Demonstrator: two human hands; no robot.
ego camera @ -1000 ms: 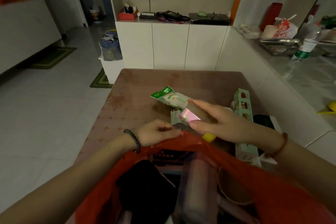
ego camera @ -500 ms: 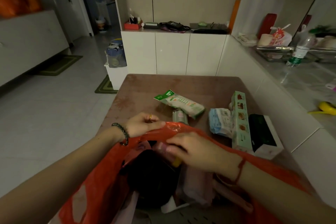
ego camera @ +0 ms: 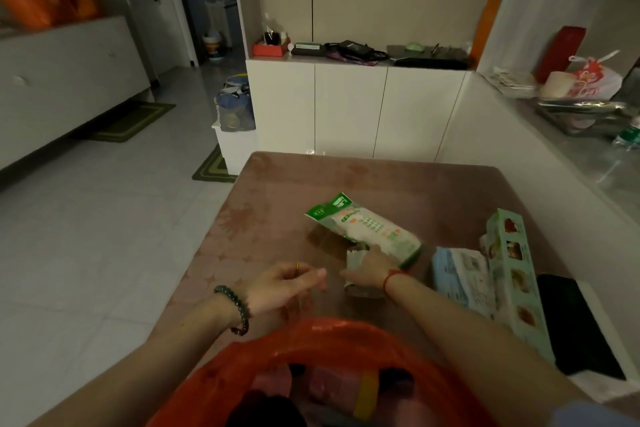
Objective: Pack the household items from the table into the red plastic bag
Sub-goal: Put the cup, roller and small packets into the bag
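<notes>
The red plastic bag (ego camera: 329,336) stands open at the near edge of the brown table (ego camera: 277,204), with dark, pink and yellow items inside. My right hand (ego camera: 369,269) reaches past it and closes on a small pale-green pack (ego camera: 355,258), which lies against a green-and-white pouch (ego camera: 367,229). My left hand (ego camera: 284,282) hovers just beyond the bag's rim, fingers loosely apart and holding nothing. To the right lie a light-blue packet (ego camera: 460,277), a long mint-green box (ego camera: 512,274) and a black-and-white box (ego camera: 581,326).
A low white cabinet (ego camera: 349,107) stands behind the table's far edge. A grey counter (ego camera: 571,149) with bags and a bottle runs along the right side. Tiled floor (ego camera: 104,236) lies to the left.
My right hand put the pink item into the bag, came out and reached forward onto the small pale-green pack. My left hand let go of the bag's rim and moved forward.
</notes>
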